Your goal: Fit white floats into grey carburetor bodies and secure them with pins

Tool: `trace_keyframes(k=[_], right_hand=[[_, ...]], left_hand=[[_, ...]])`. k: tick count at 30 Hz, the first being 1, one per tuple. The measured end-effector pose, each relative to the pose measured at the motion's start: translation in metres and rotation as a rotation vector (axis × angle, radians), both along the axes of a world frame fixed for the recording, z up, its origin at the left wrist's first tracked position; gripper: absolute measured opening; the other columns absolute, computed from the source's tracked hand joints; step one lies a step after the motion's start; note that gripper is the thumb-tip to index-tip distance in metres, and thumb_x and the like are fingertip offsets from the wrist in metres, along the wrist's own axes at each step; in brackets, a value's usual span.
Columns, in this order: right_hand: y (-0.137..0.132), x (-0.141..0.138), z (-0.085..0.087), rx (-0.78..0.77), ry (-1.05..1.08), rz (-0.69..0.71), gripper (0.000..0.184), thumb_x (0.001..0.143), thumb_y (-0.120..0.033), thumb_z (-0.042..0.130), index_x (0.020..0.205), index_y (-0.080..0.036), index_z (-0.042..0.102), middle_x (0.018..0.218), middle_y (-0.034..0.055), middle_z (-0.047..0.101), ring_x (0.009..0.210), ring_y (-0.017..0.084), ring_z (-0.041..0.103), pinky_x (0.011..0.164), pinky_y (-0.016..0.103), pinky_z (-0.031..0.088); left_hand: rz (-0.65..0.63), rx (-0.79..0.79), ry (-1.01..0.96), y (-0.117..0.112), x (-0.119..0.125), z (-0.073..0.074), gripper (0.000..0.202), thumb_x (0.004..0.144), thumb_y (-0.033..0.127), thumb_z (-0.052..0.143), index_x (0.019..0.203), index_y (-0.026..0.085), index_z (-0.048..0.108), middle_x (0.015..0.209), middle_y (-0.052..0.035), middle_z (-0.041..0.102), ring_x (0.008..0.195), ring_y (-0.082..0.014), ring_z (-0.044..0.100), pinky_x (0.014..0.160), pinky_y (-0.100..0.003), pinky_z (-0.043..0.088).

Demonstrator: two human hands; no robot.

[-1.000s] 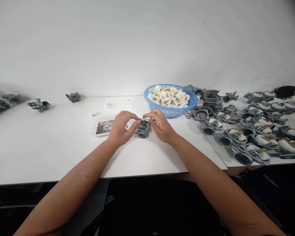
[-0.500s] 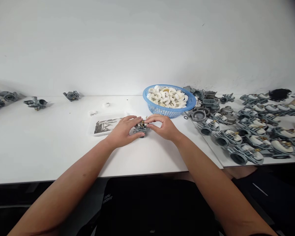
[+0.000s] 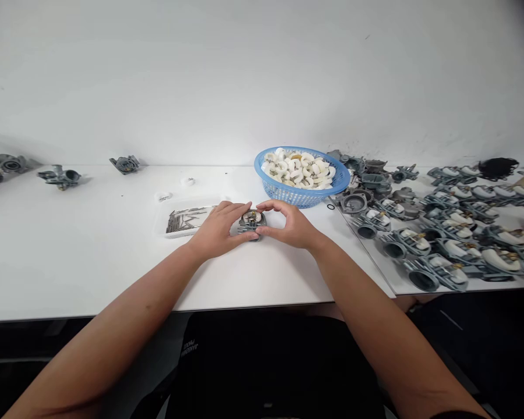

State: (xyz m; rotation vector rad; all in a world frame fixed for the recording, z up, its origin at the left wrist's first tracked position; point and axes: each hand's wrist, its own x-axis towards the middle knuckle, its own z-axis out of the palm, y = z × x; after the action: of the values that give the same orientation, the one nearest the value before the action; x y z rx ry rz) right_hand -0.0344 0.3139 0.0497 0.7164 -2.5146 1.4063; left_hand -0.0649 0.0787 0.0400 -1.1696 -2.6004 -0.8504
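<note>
Hands, left [image 3: 218, 231] and right [image 3: 290, 226], wider around carburetor [image 3: 252, 223]

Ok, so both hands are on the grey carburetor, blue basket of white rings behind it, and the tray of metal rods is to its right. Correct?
No: the tray of metal rods lies to the left of the grey carburetor, not its right, as the head view shows. The rest stands: the left hand and right hand are on it, with the blue basket of white rings behind it.
</note>
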Motion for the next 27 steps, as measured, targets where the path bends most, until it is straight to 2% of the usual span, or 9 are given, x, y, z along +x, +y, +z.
trace_keyframes(k=[4,7,10,14,16,20,27], right_hand=[[-0.0015,-0.0012,-0.0009,0.061,0.072,-0.04,0.031,0.081,-0.037,0.077,0.108,-0.023,0.069,0.114,0.004,0.071,0.112,0.025,0.063,0.103,0.046,0.045],[-0.0022,-0.002,-0.001,0.064,0.14,-0.02,0.016,0.084,-0.031,0.073,0.097,-0.023,0.071,0.109,0.0034,0.073,0.108,0.024,0.064,0.104,0.045,0.044],[-0.0024,-0.0021,-0.0005,0.063,0.162,-0.004,0.01,0.084,-0.026,0.071,0.093,-0.023,0.07,0.108,0.0038,0.072,0.107,0.024,0.065,0.102,0.044,0.044],[-0.0022,-0.0014,0.0001,0.066,0.155,0.018,0.01,0.085,-0.024,0.067,0.095,-0.022,0.068,0.108,0.0039,0.071,0.106,0.023,0.064,0.101,0.043,0.045],[-0.0023,-0.0007,-0.0001,0.067,0.122,0.005,0.016,0.085,-0.025,0.067,0.101,-0.023,0.066,0.109,0.0041,0.07,0.106,0.024,0.063,0.101,0.044,0.046],[-0.0035,0.0003,-0.0021,0.041,0.05,0.001,0.029,0.086,-0.029,0.066,0.114,-0.024,0.062,0.115,0.0046,0.067,0.111,0.024,0.061,0.104,0.046,0.046],[-0.0063,0.0003,-0.0068,-0.09,-0.076,0.04,0.033,0.084,-0.033,0.072,0.113,-0.022,0.061,0.114,0.0043,0.066,0.102,0.019,0.063,0.106,0.047,0.05]], left_hand=[[0.04,0.005,-0.03,0.0015,0.0014,-0.0027,0.073,0.088,0.071,0.057,0.141,0.022,0.054,0.142,-0.0085,0.059,0.13,-0.0324,0.045,0.113,-0.052,0.035],[0.041,0.012,-0.065,0.003,0.0029,-0.0029,0.073,0.088,0.071,0.056,0.141,0.021,0.053,0.138,-0.0097,0.06,0.131,-0.0327,0.045,0.113,-0.053,0.035],[0.036,0.027,-0.088,0.0039,0.0039,-0.0021,0.071,0.09,0.068,0.056,0.141,0.018,0.052,0.133,-0.0114,0.062,0.13,-0.0316,0.047,0.113,-0.052,0.036],[0.042,0.059,-0.129,0.0043,0.0051,0.0004,0.057,0.096,0.06,0.051,0.136,0.021,0.057,0.132,-0.0098,0.064,0.132,-0.0293,0.046,0.114,-0.049,0.038],[0.061,0.085,-0.152,0.0048,0.0061,0.0021,0.053,0.096,0.057,0.051,0.135,0.022,0.059,0.132,-0.0096,0.064,0.134,-0.0287,0.046,0.115,-0.048,0.039],[0.123,0.127,-0.229,0.0062,0.0088,0.0055,0.051,0.093,0.057,0.056,0.131,0.025,0.063,0.139,-0.0088,0.061,0.143,-0.03,0.043,0.119,-0.05,0.037],[0.174,0.154,-0.321,0.0053,0.0082,0.0051,0.056,0.087,0.063,0.061,0.129,0.027,0.064,0.145,-0.0064,0.058,0.149,-0.0317,0.036,0.121,-0.051,0.034]])
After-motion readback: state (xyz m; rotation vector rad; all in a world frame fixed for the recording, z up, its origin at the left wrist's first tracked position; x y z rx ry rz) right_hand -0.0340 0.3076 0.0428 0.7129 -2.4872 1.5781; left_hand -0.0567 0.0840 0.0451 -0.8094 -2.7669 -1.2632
